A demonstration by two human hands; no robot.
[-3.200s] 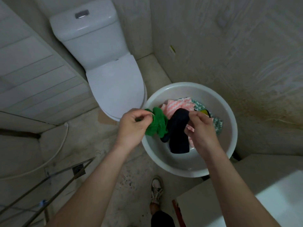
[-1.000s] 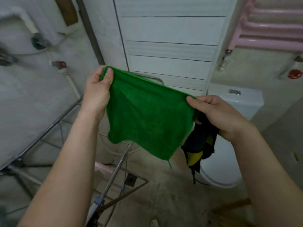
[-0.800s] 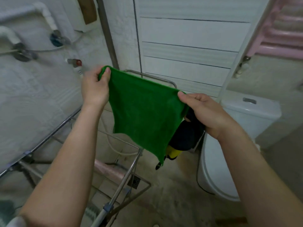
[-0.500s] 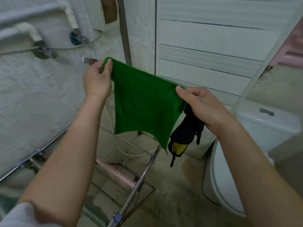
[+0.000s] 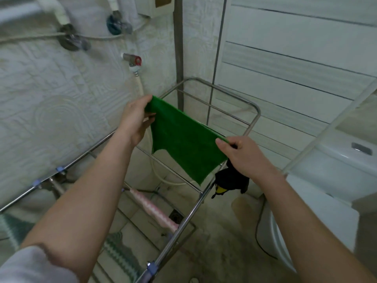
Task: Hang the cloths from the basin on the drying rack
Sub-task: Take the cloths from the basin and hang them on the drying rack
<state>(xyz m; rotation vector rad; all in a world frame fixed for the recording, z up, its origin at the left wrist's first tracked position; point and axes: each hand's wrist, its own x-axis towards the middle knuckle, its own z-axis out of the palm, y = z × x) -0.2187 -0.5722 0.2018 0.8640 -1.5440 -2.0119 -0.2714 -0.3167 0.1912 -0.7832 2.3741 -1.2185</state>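
Observation:
A green cloth (image 5: 183,137) is stretched out flat between my two hands above the metal drying rack (image 5: 252,123). My left hand (image 5: 135,117) pinches its far left corner. My right hand (image 5: 242,156) pinches the near right corner and also holds a black and yellow cloth (image 5: 229,182) that dangles below the palm. A pink and white cloth (image 5: 155,211) hangs rolled on a lower bar of the rack. A green and white cloth (image 5: 120,254) lies lower down at the near end. The basin is out of view.
The rack stands against a tiled wall with a red-handled tap (image 5: 133,61) and a white hose (image 5: 152,160). A white toilet (image 5: 318,193) is at the right, a panelled door (image 5: 285,58) behind the rack. A floor drain (image 5: 175,216) shows under the rack.
I have turned from the basin to the rack. Over the last second both hands lowered the spread green cloth toward the rack's far bars, the black cloth still hanging from my right hand.

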